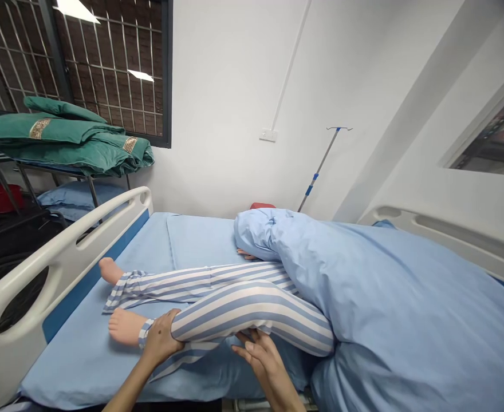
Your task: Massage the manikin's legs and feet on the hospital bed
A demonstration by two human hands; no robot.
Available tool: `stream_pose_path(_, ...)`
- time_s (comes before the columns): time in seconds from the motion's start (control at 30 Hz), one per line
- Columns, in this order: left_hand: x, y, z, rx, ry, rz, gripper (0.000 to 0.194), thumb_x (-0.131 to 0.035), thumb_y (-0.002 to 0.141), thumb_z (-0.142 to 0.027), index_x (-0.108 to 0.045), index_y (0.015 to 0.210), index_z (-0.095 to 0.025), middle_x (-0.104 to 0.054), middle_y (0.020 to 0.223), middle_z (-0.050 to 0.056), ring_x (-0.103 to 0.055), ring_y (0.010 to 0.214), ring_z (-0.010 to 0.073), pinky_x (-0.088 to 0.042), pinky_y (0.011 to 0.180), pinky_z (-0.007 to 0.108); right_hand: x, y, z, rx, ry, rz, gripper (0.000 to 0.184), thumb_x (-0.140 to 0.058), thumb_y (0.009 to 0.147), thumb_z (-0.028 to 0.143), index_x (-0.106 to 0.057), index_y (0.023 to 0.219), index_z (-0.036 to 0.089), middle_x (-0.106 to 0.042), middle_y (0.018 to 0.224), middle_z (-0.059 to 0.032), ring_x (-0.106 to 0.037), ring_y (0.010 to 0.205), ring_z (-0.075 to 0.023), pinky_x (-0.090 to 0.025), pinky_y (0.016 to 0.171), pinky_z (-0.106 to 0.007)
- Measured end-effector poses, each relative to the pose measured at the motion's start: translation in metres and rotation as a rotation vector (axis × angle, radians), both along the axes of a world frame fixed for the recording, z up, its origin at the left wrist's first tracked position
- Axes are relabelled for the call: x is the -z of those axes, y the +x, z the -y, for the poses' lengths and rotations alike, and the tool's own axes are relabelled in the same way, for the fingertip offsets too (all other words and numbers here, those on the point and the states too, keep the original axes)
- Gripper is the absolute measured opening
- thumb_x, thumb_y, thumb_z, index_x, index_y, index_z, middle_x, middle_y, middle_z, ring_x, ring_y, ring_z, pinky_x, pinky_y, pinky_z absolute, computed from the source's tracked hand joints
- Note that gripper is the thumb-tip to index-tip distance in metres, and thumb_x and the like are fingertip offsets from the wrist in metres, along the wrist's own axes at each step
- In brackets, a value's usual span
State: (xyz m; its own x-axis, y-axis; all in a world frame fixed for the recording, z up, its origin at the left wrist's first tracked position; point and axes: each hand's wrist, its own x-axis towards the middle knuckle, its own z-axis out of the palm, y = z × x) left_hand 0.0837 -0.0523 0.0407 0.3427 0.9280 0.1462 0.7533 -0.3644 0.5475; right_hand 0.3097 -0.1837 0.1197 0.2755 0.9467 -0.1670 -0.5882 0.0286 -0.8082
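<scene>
A mannequin-like figure lies on the bed in blue-and-white striped trousers (235, 309), with two bare feet showing. The nearer leg is slightly bent at the knee, and its foot (126, 327) points up the bed's left end. My left hand (162, 339) is wrapped round the lower part of that leg, just above the ankle. Under the bent knee is my right hand (263, 357), its fingers stretched and apart, the tips touching the trouser cloth. A light blue quilt (376, 286) covers the upper body. The farther foot (111, 270) rests on the sheet.
White bed end panels (58, 274) stand at left and right (458, 232). Folded green bedding (63, 137) lies on a rack by the barred window. A drip pole (321, 166) leans behind the bed. Part of the figure's hand (247, 254) shows beneath the quilt edge.
</scene>
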Motion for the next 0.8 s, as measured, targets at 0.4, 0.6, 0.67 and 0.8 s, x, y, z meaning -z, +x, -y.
stream_pose_path(0.4,-0.029,-0.059,-0.004,0.174,0.066,-0.300,0.061,-0.050,0.050,-0.021,-0.050,0.111,-0.023,-0.062,0.103,0.003,-0.055,0.094,0.0236,-0.036,0.082,0.032,0.024,-0.026,0.006,0.006,0.035,-0.117,0.035,-0.076,0.056,0.030,-0.063,0.086,0.018,-0.060,0.105,-0.0089,-0.053,0.104,-0.0314,-0.047,0.077,-0.044)
stream_pose_path(0.6,-0.035,-0.103,-0.011,0.161,0.100,-0.387,0.070,-0.048,0.049,-0.019,-0.050,0.119,-0.019,-0.059,0.116,0.007,-0.052,0.104,0.0257,-0.036,0.090,0.036,0.055,-0.058,-0.003,0.003,0.019,-0.322,0.029,-0.079,0.050,0.025,-0.062,0.072,0.020,-0.064,0.084,-0.0027,-0.058,0.088,-0.0256,-0.047,0.076,-0.045)
stream_pose_path(0.67,-0.038,-0.114,-0.013,0.166,0.115,-0.413,0.069,-0.048,0.049,-0.019,-0.052,0.118,-0.019,-0.059,0.115,0.008,-0.052,0.104,0.0264,-0.036,0.090,0.037,0.066,-0.067,-0.007,0.010,-0.008,-0.363,0.029,-0.081,0.047,0.025,-0.061,0.069,0.019,-0.065,0.080,-0.0027,-0.059,0.084,-0.0247,-0.047,0.076,-0.045)
stream_pose_path(0.8,-0.039,-0.127,-0.017,0.187,0.155,-0.449,0.065,-0.047,0.052,-0.018,-0.054,0.117,-0.020,-0.061,0.114,0.008,-0.053,0.104,0.0273,-0.036,0.091,0.040,0.085,-0.080,-0.013,0.047,-0.030,-0.426,0.028,-0.080,0.048,0.029,-0.061,0.065,0.021,-0.066,0.077,-0.0010,-0.060,0.077,-0.0213,-0.046,0.075,-0.042)
